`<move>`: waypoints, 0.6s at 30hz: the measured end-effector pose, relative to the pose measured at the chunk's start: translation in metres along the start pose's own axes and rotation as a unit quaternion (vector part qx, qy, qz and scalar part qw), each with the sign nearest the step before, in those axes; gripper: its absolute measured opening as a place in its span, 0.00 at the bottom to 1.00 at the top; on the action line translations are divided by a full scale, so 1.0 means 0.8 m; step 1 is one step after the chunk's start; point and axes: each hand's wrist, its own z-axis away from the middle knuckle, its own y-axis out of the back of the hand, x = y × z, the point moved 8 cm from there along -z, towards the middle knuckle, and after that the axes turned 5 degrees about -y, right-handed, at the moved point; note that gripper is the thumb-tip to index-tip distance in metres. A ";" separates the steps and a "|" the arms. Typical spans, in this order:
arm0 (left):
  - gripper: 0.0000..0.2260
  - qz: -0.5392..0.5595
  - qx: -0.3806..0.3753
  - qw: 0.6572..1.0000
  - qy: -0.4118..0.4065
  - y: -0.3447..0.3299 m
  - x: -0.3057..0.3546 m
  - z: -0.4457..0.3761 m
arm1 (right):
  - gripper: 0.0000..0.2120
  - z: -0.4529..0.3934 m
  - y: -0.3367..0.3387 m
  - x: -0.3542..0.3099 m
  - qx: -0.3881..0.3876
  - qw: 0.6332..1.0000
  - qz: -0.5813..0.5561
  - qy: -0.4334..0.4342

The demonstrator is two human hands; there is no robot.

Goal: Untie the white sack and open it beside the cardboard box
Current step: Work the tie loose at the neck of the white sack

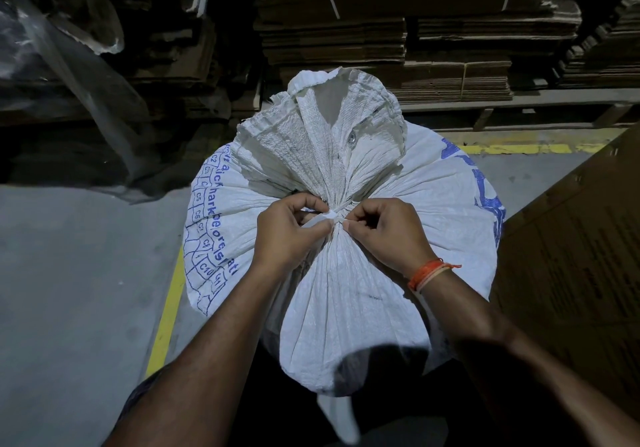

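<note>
A full white woven sack [346,291] with blue print stands upright in front of me, its neck gathered and bound by a white tie [330,215]. Above the tie the loose mouth of the sack fans out. My left hand [291,235] pinches a strand of the tie from the left. From the right, my right hand [388,232], with an orange thread band on its wrist, pinches the knot. A brown cardboard box [581,256] stands right beside the sack on the right, touching it.
Stacks of flattened cardboard [381,38] on a pallet line the back. Crumpled clear plastic sheeting [69,76] hangs at the upper left. Yellow floor lines [166,315] run along the grey concrete floor to the left and behind the sack.
</note>
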 end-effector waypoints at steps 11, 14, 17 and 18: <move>0.07 0.013 0.003 1.000 0.016 0.001 -0.007 -0.001 | 0.04 -0.001 0.014 0.001 -0.008 1.000 -0.006 0.001; 0.07 0.011 0.004 1.000 0.017 0.002 -0.007 -0.001 | 0.04 -0.001 0.013 0.002 0.006 1.000 -0.007 -0.001; 0.07 0.014 0.002 1.000 0.018 0.002 -0.007 -0.001 | 0.04 0.000 0.009 0.000 0.015 1.000 -0.001 0.005; 0.07 0.014 0.002 1.000 0.018 0.002 -0.007 -0.001 | 0.04 0.000 0.007 0.000 0.017 1.000 0.002 0.005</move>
